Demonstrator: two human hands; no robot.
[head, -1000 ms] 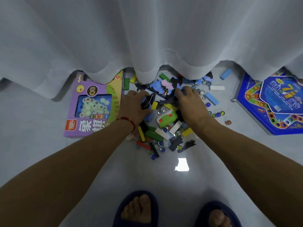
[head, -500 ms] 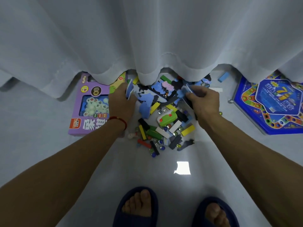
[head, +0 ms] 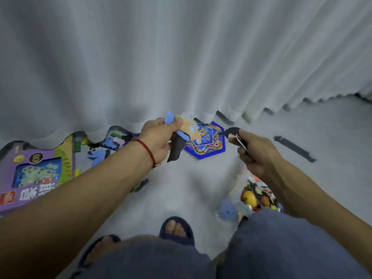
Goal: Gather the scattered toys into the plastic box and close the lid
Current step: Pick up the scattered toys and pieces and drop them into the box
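Note:
My left hand [head: 161, 137] is raised off the floor and grips a bunch of flat foam pieces [head: 181, 129], blue, orange and dark grey. My right hand [head: 255, 150] pinches thin dark pieces [head: 231, 131], one curved tip sticking out to the left. Under my right forearm stands the clear plastic box [head: 231, 212], partly hidden, with yellow, blue and dark toys inside. More scattered toys [head: 104, 150] lie on the floor at the curtain's hem, behind my left forearm. No lid shows.
A purple game carton [head: 36, 174] lies at the left. A blue hexagonal game board [head: 207, 146] lies between my hands. A white curtain [head: 181, 57] hangs across the back. A dark strip [head: 293, 148] lies on the grey floor at the right. My slippered feet [head: 175, 228] are below.
Both hands have lifted off the toy pile with pieces in them. The view has swung right, so the pile and carton slid left and the plastic box came into sight.

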